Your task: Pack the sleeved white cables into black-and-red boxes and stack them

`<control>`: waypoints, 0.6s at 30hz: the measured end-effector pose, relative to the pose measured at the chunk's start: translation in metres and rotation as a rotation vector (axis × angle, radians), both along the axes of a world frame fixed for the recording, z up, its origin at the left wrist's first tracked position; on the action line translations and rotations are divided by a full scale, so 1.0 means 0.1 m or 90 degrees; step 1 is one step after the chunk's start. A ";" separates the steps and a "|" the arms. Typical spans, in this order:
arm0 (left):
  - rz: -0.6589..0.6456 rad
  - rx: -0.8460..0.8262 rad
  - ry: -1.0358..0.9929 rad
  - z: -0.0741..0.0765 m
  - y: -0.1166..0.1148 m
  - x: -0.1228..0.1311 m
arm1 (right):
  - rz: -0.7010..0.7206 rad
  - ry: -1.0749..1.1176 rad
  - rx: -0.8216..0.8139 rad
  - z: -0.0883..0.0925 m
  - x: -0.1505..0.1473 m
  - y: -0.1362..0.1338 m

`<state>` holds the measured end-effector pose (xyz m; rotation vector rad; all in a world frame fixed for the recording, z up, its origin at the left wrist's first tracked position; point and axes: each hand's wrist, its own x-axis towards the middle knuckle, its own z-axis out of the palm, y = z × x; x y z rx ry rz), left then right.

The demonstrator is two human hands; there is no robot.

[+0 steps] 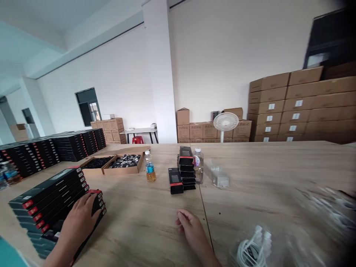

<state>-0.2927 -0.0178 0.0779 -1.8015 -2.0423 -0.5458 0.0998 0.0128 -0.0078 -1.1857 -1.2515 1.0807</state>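
Observation:
At the left of the head view, my left hand (80, 217) lies over the top black box of a low pile, its fingers curled over the box and the thumb out to the right. Directly beside it rises a taller stack of flat black boxes (55, 191) with red corners and white labels. My right hand (190, 226) hovers over or rests on the table at the centre, fingers curled in with the thumb against them; nothing shows in it. Ahead of it is a pile of smaller black boxes (187, 167), with one box (175, 181) leaning or lying in front.
Behind stand two shallow cartons of small dark parts (125, 161), a drink bottle (150, 167) and a clear bottle (198, 167). A clear plastic tray (219, 177) lies right of them. Bagged white cables (251, 250) sit at front right. Long black box rows (68, 146) line the left.

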 end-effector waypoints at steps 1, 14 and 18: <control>-0.053 0.002 -0.037 0.01 0.07 0.19 | 0.000 -0.001 0.002 0.01 -0.01 -0.01; -0.390 -0.288 -0.044 -0.38 1.28 2.69 | -0.006 0.059 -0.004 -0.03 -0.04 -0.05; -0.330 -0.295 0.028 -0.33 1.23 2.75 | -0.012 0.041 0.001 -0.08 -0.07 -0.04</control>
